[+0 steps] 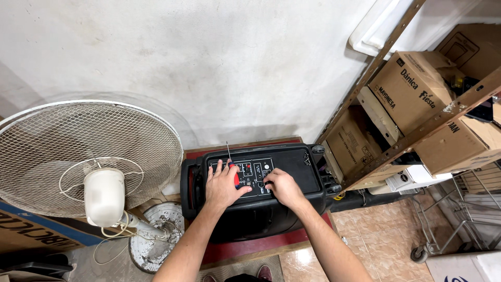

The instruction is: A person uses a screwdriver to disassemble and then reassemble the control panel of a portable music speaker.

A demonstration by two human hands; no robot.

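Hands work on top of a black portable speaker [261, 193] that sits low in the centre of the frame on a red-topped stand [271, 243]. The left hand [223, 184] is loosely closed around a screwdriver [233, 169] with a red and blue handle, whose thin shaft points up toward the wall; its fingers are spread forward over the control panel [245, 171]. The right hand [282, 186] is curled, fingertips pressed to the panel's right part; whether it pinches a knob or a screw cannot be told. A white pedestal fan [88, 156] fills the left of the frame, lying tilted just beside the speaker, its loose cable [112, 235] coiled near its base. Cardboard boxes [417, 89] crowd a metal shelf [417, 130] at the right. The screwdriver tip seems free in the air, so a slip of the left hand could scratch the panel, and a small screw freed there could roll off onto the tiled floor [376, 224]
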